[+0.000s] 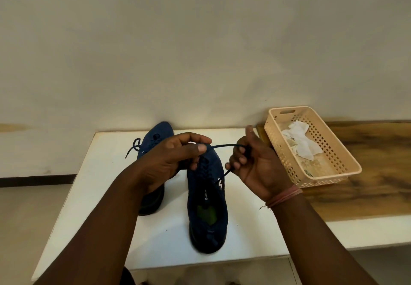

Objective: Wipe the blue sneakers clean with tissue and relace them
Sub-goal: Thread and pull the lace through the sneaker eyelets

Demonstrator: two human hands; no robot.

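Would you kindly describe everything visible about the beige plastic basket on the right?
The beige perforated plastic basket is rectangular, with walls pierced by rows of small square holes, a smooth rim and a slot handle cut into its far end. It sits upright and angled on the wooden counter, its near left corner by the white table. Inside lie crumpled white tissues. The right hand is just left of it; contact cannot be told.

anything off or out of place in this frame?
Nothing damaged or spilled. The crumpled tissue sits inside the beige basket. Both blue sneakers stand upright on the white table; the left hand and right hand pull a lace taut over the nearer one.
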